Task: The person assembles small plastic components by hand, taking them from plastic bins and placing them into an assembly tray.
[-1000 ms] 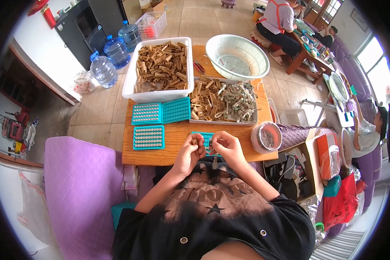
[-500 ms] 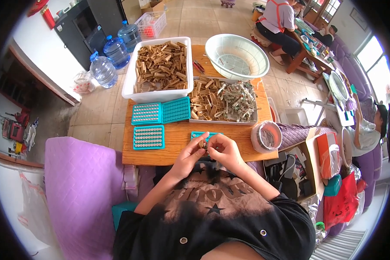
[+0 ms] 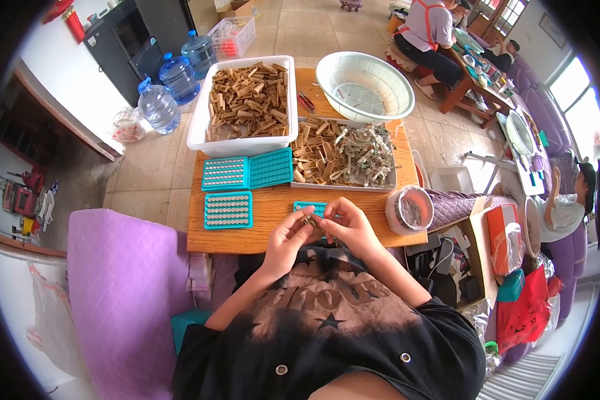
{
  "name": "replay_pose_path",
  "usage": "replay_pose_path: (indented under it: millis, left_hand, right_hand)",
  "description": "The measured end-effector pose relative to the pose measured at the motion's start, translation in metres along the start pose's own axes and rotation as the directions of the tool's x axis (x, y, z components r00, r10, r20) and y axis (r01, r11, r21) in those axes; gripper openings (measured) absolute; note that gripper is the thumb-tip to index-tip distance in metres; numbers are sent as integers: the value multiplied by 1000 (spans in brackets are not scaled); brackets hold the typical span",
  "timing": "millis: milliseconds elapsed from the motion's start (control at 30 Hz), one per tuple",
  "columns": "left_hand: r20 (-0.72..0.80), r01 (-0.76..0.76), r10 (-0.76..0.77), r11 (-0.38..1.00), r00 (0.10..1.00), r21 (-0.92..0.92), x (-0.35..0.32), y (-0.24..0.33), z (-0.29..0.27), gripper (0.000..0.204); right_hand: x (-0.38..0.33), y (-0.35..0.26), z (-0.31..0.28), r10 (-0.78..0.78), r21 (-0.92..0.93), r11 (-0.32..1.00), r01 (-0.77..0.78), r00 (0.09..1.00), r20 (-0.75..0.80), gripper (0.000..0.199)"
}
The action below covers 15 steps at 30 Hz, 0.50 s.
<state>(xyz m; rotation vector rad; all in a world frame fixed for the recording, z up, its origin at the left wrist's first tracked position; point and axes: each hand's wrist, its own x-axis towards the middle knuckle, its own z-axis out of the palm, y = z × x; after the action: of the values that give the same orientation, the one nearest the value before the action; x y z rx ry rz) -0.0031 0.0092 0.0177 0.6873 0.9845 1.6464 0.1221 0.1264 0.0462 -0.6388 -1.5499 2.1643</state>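
As the head view looks down, pale printed lettering [image 3: 327, 291] with dark stars spreads across the wearer's black shirt [image 3: 247, 360], and dark characters mark a red bag [image 3: 523, 313] at the right. On the wooden table [image 3: 267, 240], a white tub [image 3: 243, 147] holds a heap of brown curved pieces [image 3: 250, 93]. Just nearer, a shallow box [image 3: 347, 189] holds similar brown pieces on its left and a grey-green tangled pile [image 3: 367, 155] on its right. Left of that box, an open teal case [image 3: 248, 175] shows rows of small silvery pieces in its left half, and a teal tray [image 3: 229, 227] below it carries similar rows. Beyond the shallow box sits a pale green basin [image 3: 397, 80]; at the table's right edge, a round tub [image 3: 400, 217] contains something grey. Above the table's near edge, the left hand [image 3: 287, 243] pinches a small brown piece [image 3: 309, 220] between nearly closed thumb and fingers. The right hand [image 3: 350, 230] has its fingers bent, with their tips close to that piece; whether they grip it, I cannot tell. Behind both hands, another teal tray [image 3: 301, 206] is partly hidden.
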Motion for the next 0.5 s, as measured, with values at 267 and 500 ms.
replay_pose_path:
  millis: [267, 500]
  left_hand:
    - [-194, -120, 87, 979, 977, -164, 4, 4, 3, 29]
    - [-194, -126, 110, 990, 975, -71, 3, 2, -2, 14]
  right_hand:
    - [-6, 13, 15, -142, -277, 953, 125, 989, -43, 16]
    - [-4, 15, 14, -205, -410, 897, 163, 977, -61, 13]
